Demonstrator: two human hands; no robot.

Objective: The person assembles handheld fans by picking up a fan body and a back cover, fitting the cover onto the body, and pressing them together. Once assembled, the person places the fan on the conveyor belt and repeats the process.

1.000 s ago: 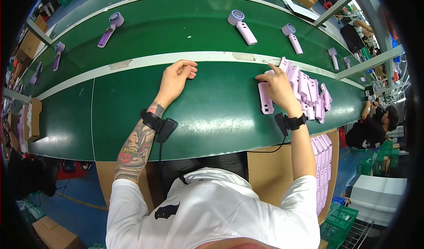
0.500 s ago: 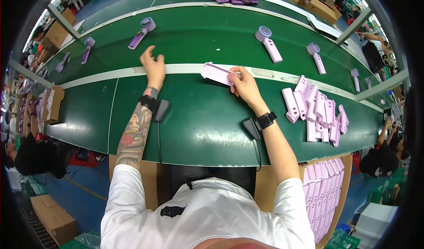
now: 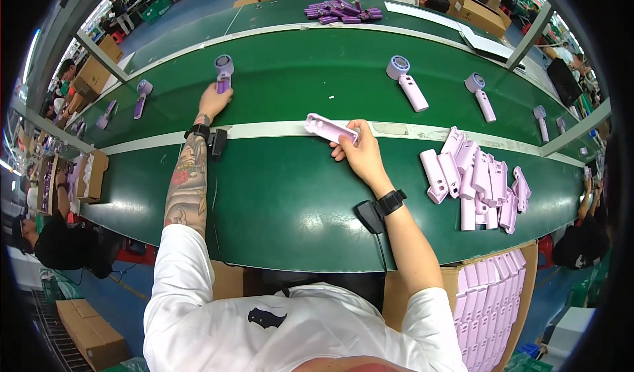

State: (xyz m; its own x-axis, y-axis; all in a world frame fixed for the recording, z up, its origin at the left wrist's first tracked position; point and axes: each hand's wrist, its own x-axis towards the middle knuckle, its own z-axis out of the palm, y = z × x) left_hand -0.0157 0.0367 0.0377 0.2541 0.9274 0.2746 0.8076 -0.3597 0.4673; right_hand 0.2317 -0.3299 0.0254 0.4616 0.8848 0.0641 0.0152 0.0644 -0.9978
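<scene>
The person is stretching the left hand [image 3: 212, 101] out over the green worktop [image 3: 284, 200] to a lilac handheld fan [image 3: 223, 72] lying on the far belt lane; the fingers are closing around the fan's handle, while the round head is sticking out beyond the fingertips, away from the person. The right hand [image 3: 360, 155] is holding a lilac shell half [image 3: 330, 129] by its near end, thumb and fingers pinching it, so the piece is jutting out to the left of the hand, right over the white stripe [image 3: 264, 130] running across the worktop. Relative to that stripe, the fan is lying beyond it and the shell half is hovering just at it. A heap of lilac shell halves [image 3: 477, 186] is lying on the near side of the stripe, well to the right of the right hand. Beyond the stripe, two more fans [image 3: 407, 84] [image 3: 480, 96] are lying on the belt, and another fan [image 3: 140, 97] is lying to the left of the left hand. Black wrist bands are sitting on both wrists.
</scene>
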